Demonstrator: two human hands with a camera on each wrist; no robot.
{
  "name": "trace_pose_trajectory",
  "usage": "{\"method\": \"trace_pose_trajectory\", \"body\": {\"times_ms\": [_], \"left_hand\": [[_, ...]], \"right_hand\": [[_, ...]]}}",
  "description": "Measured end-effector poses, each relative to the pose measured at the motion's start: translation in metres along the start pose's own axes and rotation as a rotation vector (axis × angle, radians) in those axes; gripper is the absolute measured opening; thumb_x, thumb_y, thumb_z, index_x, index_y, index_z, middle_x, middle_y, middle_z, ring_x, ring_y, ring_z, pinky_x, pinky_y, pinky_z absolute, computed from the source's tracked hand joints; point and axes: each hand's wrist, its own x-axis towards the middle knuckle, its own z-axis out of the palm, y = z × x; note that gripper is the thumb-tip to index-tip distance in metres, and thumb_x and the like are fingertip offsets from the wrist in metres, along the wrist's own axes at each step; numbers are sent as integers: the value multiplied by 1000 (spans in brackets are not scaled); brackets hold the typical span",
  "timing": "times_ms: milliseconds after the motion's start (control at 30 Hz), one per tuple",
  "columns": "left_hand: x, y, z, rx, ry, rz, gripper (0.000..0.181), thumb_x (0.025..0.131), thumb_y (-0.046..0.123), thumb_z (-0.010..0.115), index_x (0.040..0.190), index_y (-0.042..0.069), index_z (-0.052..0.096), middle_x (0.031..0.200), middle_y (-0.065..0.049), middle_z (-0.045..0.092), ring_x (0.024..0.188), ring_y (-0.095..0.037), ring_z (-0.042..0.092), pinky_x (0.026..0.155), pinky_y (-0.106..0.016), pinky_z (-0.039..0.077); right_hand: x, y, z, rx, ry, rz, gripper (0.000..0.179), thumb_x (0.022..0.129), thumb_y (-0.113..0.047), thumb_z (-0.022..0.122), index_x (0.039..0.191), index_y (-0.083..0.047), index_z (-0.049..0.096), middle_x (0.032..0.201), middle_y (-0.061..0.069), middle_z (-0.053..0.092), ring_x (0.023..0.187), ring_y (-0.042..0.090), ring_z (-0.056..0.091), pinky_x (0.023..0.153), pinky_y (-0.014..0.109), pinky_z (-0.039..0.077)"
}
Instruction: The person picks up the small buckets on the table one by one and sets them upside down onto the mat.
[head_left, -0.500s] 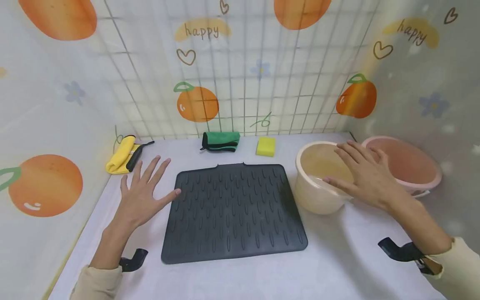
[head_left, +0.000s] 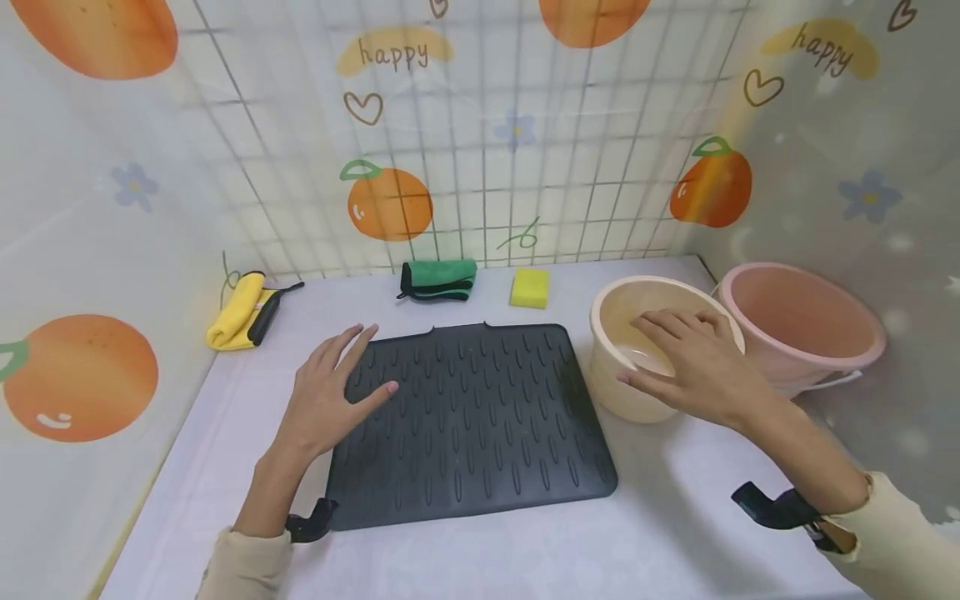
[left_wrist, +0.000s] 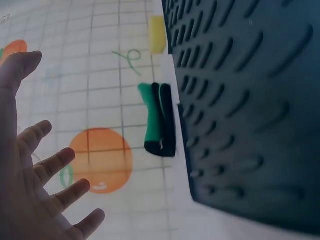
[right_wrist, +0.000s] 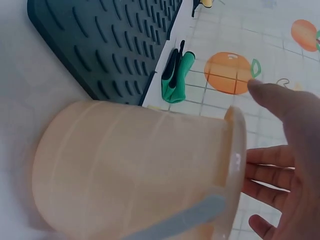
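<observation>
My left hand (head_left: pixel 322 400) hovers over the left edge of a dark ridged drying mat (head_left: pixel 480 425), its fingers fairly straight and holding nothing. Above the cream bucket (head_left: pixel 630 398) is my right hand (head_left: pixel 705 367), fingers loosely bent and thumb apart. In the right wrist view those fingers (right_wrist: pixel 270 172) reach past the bucket's rim and grip nothing; whether they touch it I cannot tell. The hand hides part of the bucket's opening in the head view.
Behind the mat lie a folded green cloth (head_left: pixel 438 279) and a yellow sponge (head_left: pixel 529 288). A folded yellow cloth (head_left: pixel 243 315) is at the back left. At right stands a pink bucket (head_left: pixel 798 321), close beside the cream one. Patterned curtains enclose the table.
My left hand has moved right, from beside the mat to above its edge. The right hand has shifted slightly left over the cream bucket, and its fingers are more bent.
</observation>
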Motion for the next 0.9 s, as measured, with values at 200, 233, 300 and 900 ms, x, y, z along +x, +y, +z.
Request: {"method": "trace_pose_trajectory", "body": {"times_ms": [200,233,300,900], "left_hand": [[1,11,17,-66,-32,-2,85,90,67,58,160,35,22,160,-6,29,144,-38,26,108,-69,20],[1,12,20,-71,-40,-2,85,90,68,57,160,35,23,160,-7,29,144,-38,26,108,-69,20],[-1,14,23,-80,-53,-7,85,90,68,57,160,34,24,160,-7,29,144,-39,26,109,-69,20],[6,27,40,-135,-52,1,81,90,66,59,158,30,32,158,-6,33,144,-38,28,110,-67,20]], "right_hand": [[2,-6,9,38,-28,17,67,87,-50,73,133,-3,61,134,18,58,128,37,46,102,63,25],[2,-8,11,43,-28,16,65,87,-47,74,132,-2,62,132,18,59,126,37,47,101,63,26],[2,-11,14,49,-11,7,58,86,-42,76,127,-2,65,127,18,63,121,37,52,98,60,29],[18,-28,1,-2,20,-35,12,76,0,80,84,-2,71,72,5,61,69,25,55,64,40,48]]}}
